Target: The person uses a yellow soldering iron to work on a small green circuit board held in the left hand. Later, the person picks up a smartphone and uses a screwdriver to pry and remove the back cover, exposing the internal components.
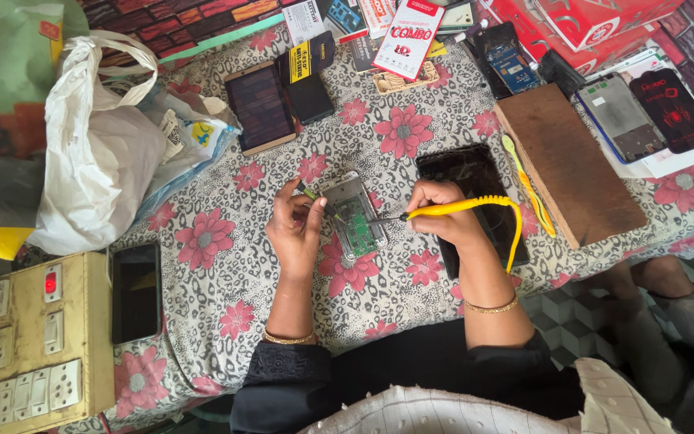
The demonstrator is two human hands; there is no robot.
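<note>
— Left hand (297, 229): what is it doing?
— Its fingers are pinched together on a thin green-tipped tool (312, 195), beside one opened phone (353, 216) lying on the flowered cloth (226, 265).
— And the right hand (442, 217)?
— Clamped on one yellow soldering iron (451, 208), tip pointing left onto the phone's green board.
— Which way does the phone run?
— Long axis slightly tilted, top end away from the person.
— What is around it?
— One dark screen panel (475, 197) under the right wrist, a wooden block (568, 165), a second black phone (136, 292) and a switchboard (38, 337) well left.
</note>
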